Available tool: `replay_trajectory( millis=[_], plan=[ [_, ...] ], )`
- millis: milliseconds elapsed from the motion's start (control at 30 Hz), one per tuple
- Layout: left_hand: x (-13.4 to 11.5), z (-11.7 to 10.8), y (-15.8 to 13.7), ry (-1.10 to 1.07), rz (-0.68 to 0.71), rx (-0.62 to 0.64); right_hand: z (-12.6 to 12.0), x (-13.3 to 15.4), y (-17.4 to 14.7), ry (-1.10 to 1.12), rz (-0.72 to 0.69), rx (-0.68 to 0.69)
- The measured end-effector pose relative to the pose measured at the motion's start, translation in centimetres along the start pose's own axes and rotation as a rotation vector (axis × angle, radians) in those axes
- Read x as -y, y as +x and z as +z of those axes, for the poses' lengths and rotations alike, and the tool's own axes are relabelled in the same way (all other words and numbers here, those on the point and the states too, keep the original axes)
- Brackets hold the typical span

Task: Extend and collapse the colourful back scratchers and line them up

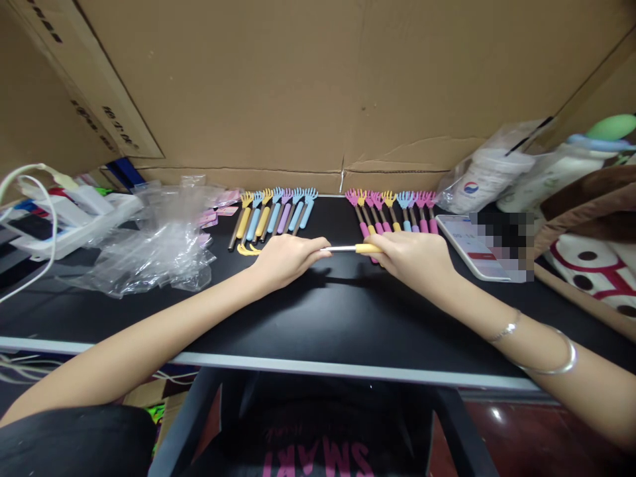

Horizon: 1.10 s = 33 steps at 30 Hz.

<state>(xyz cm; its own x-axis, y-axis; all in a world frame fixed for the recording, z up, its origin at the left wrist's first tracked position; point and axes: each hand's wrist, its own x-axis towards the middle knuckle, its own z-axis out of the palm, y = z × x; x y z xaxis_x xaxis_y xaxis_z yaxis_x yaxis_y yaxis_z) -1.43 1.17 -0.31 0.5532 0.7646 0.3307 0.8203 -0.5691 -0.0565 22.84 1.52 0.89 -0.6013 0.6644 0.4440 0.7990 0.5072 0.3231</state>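
Both hands grip one yellow back scratcher (pixel 344 249), held level just above the black table. My left hand (pixel 285 260) is closed around its claw end, and yellow prongs stick out past the palm. Around the yellow handle my right hand (pixel 417 258) is wrapped, with a bare metal rod showing between the two hands. Behind my left hand lies a row of several back scratchers (pixel 283 218) in yellow, blue and purple, claws towards the back. A second row of back scratchers (pixel 392 215), mostly pink, lies behind my right hand and is partly covered by it.
Clear plastic bags (pixel 166 235) are heaped at left, beside a white power strip (pixel 89 218) with cables. A phone (pixel 467 252), a bagged cup (pixel 489 182), a bottle (pixel 561 175) and a brown cloth item (pixel 586 199) sit at right. A cardboard wall (pixel 278 86) closes the back.
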Motion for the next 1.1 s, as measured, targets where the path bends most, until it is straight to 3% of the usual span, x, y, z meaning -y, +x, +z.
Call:
replay_trajectory(
  millis=[333,533,833,967,1100],
  plan=[
    [-0.8,0.5,-0.3,-0.064,0.045,-0.049,0.1,0.7,0.0,0.023,-0.072,0.012],
    [-1.0,0.3,-0.3,0.003,0.101,-0.1,-0.1,1.5,0.0,0.038,-0.116,0.025],
    [1.0,-1.4,0.4,0.183,-0.049,0.086,0.0,-1.8,0.6,0.009,-0.105,-0.095],
    [2.4,-1.8,0.5,0.222,-0.005,0.098,0.3,-3.3,0.7,0.021,-0.084,-0.085],
    [3.0,-1.9,0.6,0.25,0.038,0.032,0.3,-4.1,0.9,0.046,-0.091,-0.025]
  ],
)
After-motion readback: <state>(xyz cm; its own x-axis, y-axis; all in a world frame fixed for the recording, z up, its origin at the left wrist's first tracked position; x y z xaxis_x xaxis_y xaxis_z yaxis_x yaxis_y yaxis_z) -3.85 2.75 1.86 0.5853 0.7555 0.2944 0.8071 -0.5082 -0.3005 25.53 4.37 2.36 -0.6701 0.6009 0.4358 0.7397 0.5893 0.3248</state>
